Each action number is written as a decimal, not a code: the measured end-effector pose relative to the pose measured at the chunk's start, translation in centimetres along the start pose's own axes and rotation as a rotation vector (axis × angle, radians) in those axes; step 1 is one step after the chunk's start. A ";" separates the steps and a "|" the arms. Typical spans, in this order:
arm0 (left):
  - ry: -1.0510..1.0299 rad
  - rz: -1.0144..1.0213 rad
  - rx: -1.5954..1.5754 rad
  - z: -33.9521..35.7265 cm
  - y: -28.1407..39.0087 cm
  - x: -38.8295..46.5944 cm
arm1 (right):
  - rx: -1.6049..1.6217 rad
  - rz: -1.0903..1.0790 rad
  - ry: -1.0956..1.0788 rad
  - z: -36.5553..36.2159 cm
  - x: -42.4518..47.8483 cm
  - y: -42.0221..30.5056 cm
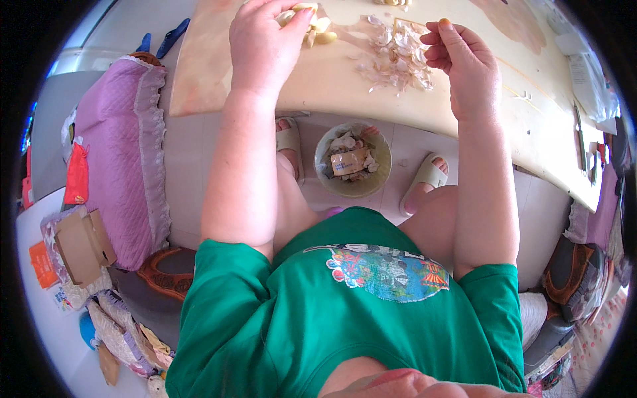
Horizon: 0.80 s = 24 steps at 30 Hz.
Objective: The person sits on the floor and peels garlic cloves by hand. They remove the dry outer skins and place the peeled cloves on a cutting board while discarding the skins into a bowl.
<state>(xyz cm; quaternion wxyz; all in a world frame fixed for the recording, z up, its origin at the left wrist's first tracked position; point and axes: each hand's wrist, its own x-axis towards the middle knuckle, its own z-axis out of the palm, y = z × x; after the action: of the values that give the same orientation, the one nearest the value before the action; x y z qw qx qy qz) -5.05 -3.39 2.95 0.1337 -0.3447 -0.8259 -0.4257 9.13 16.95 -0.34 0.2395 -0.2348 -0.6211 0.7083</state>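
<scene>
Peeled garlic cloves [326, 38] lie in a small pile on the cream tabletop [338, 92]. My left hand [271, 45] is over the pile, its thumb and fingers about a pale clove [304, 7]; whether it grips that clove cannot be told. To the right lies a loose heap of papery garlic skins [400, 62]. Just beyond the right edge of the skins, my right hand [465, 59] is raised with its fingers curled and the thumb near them. Nothing can be made out between those fingertips. More garlic [395, 2] is cut off by the top edge of the view.
A waste bin [385, 174] with rubbish stands on the floor between my slippered feet. A knife [580, 137] and a plastic bag [592, 89] are at the table's right end. A bench with a pink quilted cover [112, 159] stands left, near an opened cardboard box [82, 246].
</scene>
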 end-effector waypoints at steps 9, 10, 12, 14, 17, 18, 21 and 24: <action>-0.050 -0.077 0.212 0.1 -2.5 -0.2 | -0.044 -0.035 -0.008 0.3 0.2 0.2; -0.086 -0.126 0.211 0.0 -1.9 0.1 | -0.050 -0.034 -0.002 0.3 0.3 0.3; -0.124 -0.178 0.210 -0.1 -1.7 0.2 | -0.058 -0.031 0.007 0.0 0.6 0.6; -0.129 -0.181 0.208 -0.2 -2.1 0.1 | -0.061 -0.040 0.026 -0.1 0.9 0.7; -0.118 -0.060 0.355 0.3 -5.1 -0.4 | -0.065 -0.068 0.052 -0.5 1.4 0.5; -0.158 -0.118 0.322 0.3 -5.0 -0.4 | -0.068 -0.079 0.067 -0.7 1.6 0.5; -0.235 -0.217 0.260 0.5 -4.6 -0.3 | -0.138 -0.080 0.143 -1.1 2.3 0.8; -0.217 -0.174 0.267 0.7 -4.9 -0.5 | -0.272 -0.157 0.177 -0.8 2.9 1.2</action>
<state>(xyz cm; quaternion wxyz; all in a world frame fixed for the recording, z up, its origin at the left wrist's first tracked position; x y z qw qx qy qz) -7.98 -5.03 -0.77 0.0511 -0.2948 -0.9113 -0.2828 7.32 19.29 -1.70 0.3138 -0.2773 -0.7041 0.5735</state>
